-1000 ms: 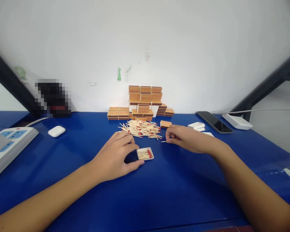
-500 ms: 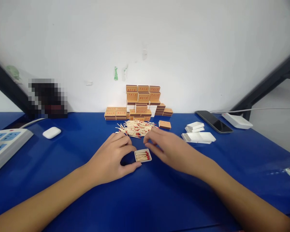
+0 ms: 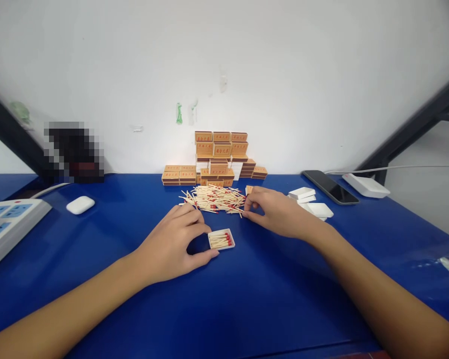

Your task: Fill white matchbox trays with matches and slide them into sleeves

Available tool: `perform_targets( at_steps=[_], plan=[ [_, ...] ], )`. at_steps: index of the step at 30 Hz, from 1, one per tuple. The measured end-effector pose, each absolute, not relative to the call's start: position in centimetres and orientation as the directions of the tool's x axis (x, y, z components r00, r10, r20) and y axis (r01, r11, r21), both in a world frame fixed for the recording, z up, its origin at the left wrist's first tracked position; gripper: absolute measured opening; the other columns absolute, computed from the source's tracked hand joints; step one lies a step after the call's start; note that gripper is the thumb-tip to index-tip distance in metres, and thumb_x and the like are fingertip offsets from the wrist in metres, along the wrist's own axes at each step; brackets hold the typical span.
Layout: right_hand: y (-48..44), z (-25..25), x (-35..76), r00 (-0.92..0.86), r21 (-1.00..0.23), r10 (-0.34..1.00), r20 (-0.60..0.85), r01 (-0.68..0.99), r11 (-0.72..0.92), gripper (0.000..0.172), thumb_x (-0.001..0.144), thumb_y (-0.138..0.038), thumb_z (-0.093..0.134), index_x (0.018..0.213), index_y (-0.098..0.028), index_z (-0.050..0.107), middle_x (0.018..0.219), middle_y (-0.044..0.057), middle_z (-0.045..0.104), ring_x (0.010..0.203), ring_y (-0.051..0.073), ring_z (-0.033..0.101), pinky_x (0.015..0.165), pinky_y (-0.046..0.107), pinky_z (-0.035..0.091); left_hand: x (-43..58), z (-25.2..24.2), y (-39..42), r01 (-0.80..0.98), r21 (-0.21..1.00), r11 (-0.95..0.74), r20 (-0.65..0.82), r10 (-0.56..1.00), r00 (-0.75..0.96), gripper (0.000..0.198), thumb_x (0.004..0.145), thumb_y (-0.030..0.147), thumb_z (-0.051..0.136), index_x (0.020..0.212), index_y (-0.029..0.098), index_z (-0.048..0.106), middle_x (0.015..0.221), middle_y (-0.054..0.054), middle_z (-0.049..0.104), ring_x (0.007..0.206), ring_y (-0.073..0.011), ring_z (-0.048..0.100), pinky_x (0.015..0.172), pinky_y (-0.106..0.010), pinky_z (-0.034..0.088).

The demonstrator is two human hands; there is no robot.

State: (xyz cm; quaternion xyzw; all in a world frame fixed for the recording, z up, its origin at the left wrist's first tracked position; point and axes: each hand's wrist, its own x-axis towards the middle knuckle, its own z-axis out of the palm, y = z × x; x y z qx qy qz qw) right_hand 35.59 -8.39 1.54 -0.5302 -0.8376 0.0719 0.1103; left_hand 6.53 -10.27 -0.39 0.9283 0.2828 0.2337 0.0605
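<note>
A small white matchbox tray (image 3: 221, 246) lies on the blue table with several red-headed matches in it. My left hand (image 3: 175, 244) has thumb and index finger curved around the tray's left end, gripping it. Behind the tray spreads a loose pile of matches (image 3: 213, 198). At the pile's right edge is my right hand (image 3: 271, 212), its thumb and index finger closed at the end of a match; the fingertips partly hide what is between them. An orange matchbox (image 3: 249, 190) is mostly covered by this hand.
Stacked orange matchboxes (image 3: 222, 149) stand against the wall behind the pile. On the right lie white trays (image 3: 318, 209), a phone (image 3: 331, 187) and a white box (image 3: 366, 185). A white earbud case (image 3: 80, 205) and a power strip (image 3: 17, 224) sit at the left.
My right hand has moved right and away from me, from beside the tray to the match pile's right edge, now covering most of the loose matchbox. My left hand and the tray have stayed put.
</note>
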Motion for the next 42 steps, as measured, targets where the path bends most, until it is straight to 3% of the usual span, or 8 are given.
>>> perform_targets(
  at_steps=[9, 17, 23, 29, 36, 42],
  plan=[
    [-8.4, 2.8, 36.6, -0.394, -0.244, 0.909, 0.138, 0.876, 0.416, 0.015, 0.098, -0.03, 0.06, 0.088, -0.021, 0.066, 0.092, 0.006, 0.065, 0.079, 0.02, 0.058, 0.071, 0.034, 0.042, 6.3, -0.5, -10.3, 0.484, 0.249, -0.839, 0.415, 0.544, 0.73, 0.028, 0.093, 0.045, 0.074, 0.103, 0.019, 0.076, 0.096, -0.005, 0.066, 0.096, -0.0233, 0.059, 0.088, -0.042, 0.045],
    [-10.6, 4.2, 34.5, -0.459, -0.433, 0.877, 0.14, 0.769, 0.471, 0.017, 0.099, -0.035, 0.06, 0.088, -0.023, 0.068, 0.083, 0.003, 0.069, 0.072, 0.017, 0.06, 0.067, 0.031, 0.044, 6.5, -0.3, -10.4, 0.528, 0.23, -0.818, 0.418, 0.573, 0.706, 0.03, 0.093, 0.048, 0.074, 0.101, 0.02, 0.076, 0.095, -0.006, 0.067, 0.095, -0.0242, 0.059, 0.083, -0.041, 0.044],
    [-12.1, 4.4, 32.4, -0.53, -0.427, 0.819, 0.218, 0.703, 0.568, 0.013, 0.098, -0.023, 0.06, 0.088, -0.023, 0.069, 0.081, 0.002, 0.069, 0.072, 0.016, 0.059, 0.067, 0.03, 0.044, 6.6, -0.2, -10.5, 0.532, 0.208, -0.821, 0.476, 0.56, 0.678, 0.028, 0.092, 0.046, 0.075, 0.1, 0.02, 0.076, 0.093, -0.006, 0.068, 0.092, -0.024, 0.059, 0.081, -0.041, 0.044],
    [-12.6, 3.3, 31.4, -0.588, -0.389, 0.78, 0.213, 0.681, 0.62, 0.013, 0.095, -0.011, 0.062, 0.094, -0.022, 0.071, 0.092, 0.002, 0.069, 0.079, 0.015, 0.06, 0.07, 0.029, 0.044, 6.8, -0.2, -10.6, 0.499, 0.19, -0.846, 0.502, 0.52, 0.691, 0.028, 0.093, 0.045, 0.074, 0.101, 0.018, 0.075, 0.092, -0.006, 0.067, 0.092, -0.0238, 0.059, 0.081, -0.041, 0.044],
    [-12.6, 3.3, 30.7, -0.615, -0.443, 0.764, 0.193, 0.64, 0.627, 0.018, 0.099, -0.015, 0.059, 0.107, -0.022, 0.073, 0.094, 0.003, 0.072, 0.079, 0.016, 0.062, 0.072, 0.029, 0.045, 6.7, -0.2, -10.6, 0.501, 0.198, -0.843, 0.476, 0.529, 0.702, 0.027, 0.094, 0.044, 0.073, 0.104, 0.02, 0.075, 0.093, -0.006, 0.067, 0.094, -0.0243, 0.059, 0.083, -0.04, 0.045],
    [-10.9, 3.6, 33.3, -0.517, -0.304, 0.806, 0.287, 0.749, 0.589, 0.017, 0.1, -0.023, 0.056, 0.099, -0.022, 0.073, 0.09, 0.005, 0.071, 0.078, 0.018, 0.06, 0.071, 0.032, 0.044, 6.5, -0.5, -10.4, 0.497, 0.229, -0.837, 0.421, 0.545, 0.725, 0.027, 0.091, 0.045, 0.076, 0.102, 0.02, 0.076, 0.095, -0.006, 0.068, 0.095, -0.0249, 0.06, 0.086, -0.042, 0.047]
  ],
)
